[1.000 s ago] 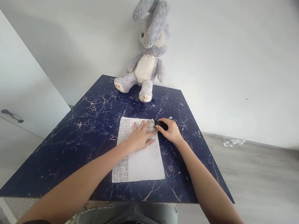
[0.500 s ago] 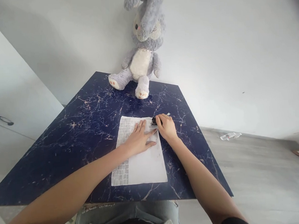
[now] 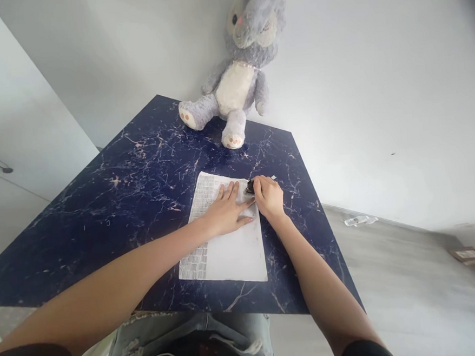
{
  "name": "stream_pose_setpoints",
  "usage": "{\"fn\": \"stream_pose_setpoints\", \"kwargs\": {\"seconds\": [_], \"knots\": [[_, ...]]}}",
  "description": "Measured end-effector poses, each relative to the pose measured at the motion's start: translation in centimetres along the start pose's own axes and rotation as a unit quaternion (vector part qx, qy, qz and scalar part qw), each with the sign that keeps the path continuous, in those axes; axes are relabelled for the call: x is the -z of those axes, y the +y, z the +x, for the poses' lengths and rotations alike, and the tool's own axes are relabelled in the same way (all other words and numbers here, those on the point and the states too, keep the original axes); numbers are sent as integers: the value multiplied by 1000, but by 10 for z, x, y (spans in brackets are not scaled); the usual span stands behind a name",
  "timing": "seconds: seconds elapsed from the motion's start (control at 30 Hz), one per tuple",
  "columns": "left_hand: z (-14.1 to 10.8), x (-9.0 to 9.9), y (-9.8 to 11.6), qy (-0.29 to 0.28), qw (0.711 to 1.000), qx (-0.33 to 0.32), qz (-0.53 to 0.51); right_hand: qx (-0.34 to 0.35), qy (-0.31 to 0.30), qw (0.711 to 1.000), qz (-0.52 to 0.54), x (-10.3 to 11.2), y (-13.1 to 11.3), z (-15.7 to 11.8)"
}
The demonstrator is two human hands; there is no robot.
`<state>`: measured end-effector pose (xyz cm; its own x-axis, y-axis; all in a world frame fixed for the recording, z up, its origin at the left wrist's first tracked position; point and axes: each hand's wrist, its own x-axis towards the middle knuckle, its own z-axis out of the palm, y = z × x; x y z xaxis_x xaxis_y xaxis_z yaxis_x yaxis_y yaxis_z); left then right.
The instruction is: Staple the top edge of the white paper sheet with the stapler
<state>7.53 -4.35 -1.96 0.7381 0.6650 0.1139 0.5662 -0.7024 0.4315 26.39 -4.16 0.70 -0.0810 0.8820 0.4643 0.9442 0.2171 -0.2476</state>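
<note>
The right hand (image 3: 270, 198) is closed around a small black object (image 3: 250, 187), whose visible end is just left of this grip, at the far right corner of the paper (image 3: 235, 259), while the left hand (image 3: 224, 215), grasping nothing, lies open on it.

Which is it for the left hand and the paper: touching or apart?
Touching. The head view shows the left hand spread flat on the paper, fingers resting near its top edge, with no gap visible.
</note>
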Motion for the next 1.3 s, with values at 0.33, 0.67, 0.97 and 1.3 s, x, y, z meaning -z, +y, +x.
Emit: {"fn": "stream_pose_setpoints", "kwargs": {"seconds": [0.33,0.67,0.97,1.3], "knots": [[3,-7,6,17,1000,5,3,2,-19,997,-70,-1,-5,1],[5,-8,7,14,1000,5,-4,35,-40,988,-148,-1,-13,-3],[4,-9,5,19,1000,3,5,43,-53,981,-179,1,-15,-2],[5,-12,0,-2,1000,11,26,54,-92,960,-259,-1,-27,-5]]}}
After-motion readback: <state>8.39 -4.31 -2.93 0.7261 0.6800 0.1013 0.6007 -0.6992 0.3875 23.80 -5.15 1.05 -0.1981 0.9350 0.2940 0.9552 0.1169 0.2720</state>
